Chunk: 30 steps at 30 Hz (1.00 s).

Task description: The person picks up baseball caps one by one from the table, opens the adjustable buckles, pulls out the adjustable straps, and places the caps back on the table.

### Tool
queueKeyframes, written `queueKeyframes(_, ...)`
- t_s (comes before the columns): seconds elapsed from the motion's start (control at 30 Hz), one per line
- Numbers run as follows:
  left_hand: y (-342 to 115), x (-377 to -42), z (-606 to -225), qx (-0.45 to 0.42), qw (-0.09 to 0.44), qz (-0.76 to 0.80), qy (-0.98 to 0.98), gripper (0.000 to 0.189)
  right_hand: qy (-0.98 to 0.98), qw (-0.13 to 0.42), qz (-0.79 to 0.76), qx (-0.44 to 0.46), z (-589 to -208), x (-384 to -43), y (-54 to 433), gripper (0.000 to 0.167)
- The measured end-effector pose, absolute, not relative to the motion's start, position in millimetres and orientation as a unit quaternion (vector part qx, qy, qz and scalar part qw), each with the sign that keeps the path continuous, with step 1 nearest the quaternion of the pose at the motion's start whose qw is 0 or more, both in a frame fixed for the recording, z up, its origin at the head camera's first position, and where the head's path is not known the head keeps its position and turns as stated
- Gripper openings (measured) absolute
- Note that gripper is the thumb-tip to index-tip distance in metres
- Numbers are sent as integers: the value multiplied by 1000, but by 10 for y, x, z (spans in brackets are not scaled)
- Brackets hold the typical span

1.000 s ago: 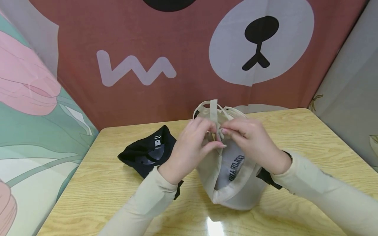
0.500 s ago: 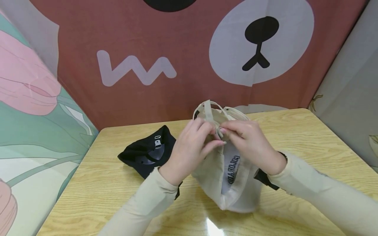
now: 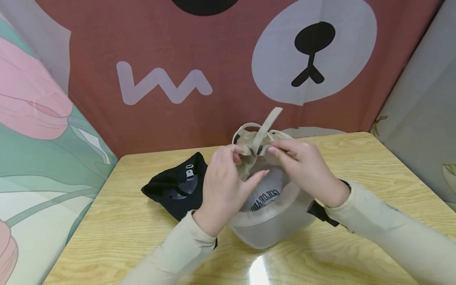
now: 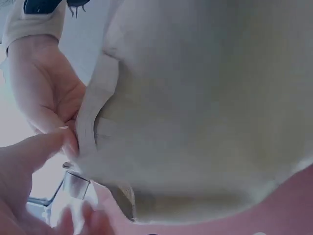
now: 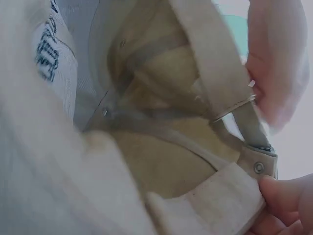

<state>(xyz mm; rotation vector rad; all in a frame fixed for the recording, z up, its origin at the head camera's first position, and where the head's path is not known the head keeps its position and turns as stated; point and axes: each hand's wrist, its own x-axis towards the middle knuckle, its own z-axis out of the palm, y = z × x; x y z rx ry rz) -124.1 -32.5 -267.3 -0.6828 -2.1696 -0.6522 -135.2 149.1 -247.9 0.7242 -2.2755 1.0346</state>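
A beige baseball cap [image 3: 272, 229] is tipped with its inside toward me, dark COLORADO lettering [image 3: 265, 200] showing on the white lining. Its back strap [image 3: 268, 126] sticks up, free end leaning right. My right hand [image 3: 306, 168] pinches the back band between thumb and fingers; in the right wrist view this is beside a round metal snap [image 5: 259, 168]. My left hand [image 3: 226, 186] is at the other side of the band, thumb stretched out and fingers loosely bent, blurred in the left wrist view. Its fingertips are close to the strap, gripping nothing visible.
A black cap [image 3: 171, 184] with a silver buckle [image 3: 190, 173] lies on the wooden table [image 3: 114, 237], left of my left hand and partly behind it. A printed cloth [image 3: 228, 47] rises along the table's back edge, with patterned cloth at both sides.
The beige cap has turned, so its lettering lies closer to level. Its strap end has swung up and to the right. My left fingers have come away from my right fingertips and loosened.
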Motion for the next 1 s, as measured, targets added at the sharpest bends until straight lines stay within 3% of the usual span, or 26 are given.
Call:
queueKeyframes(0.07,-331,-1247,-2695,-260,378,-243,-854,54,-846,268,377,264,-2456,-1352,1497,8)
queueKeyframes(0.33,-396,-1337,-2709,-279,391,-263,-837,9,-845,272,353,297,-2442,-1381,1505,13)
queueKeyframes(0.53,-409,-1367,-2682,-277,410,-284,-821,9,-823,355,249,367,-2470,-1425,1493,23)
queueKeyframes(0.77,-422,-1342,-2659,-284,408,-287,-819,11,-797,441,110,399,-2469,-1453,1451,23)
queueKeyframes(1.0,-415,-1339,-2678,-287,409,-275,-821,12,-783,458,89,411,-2476,-1474,1441,21)
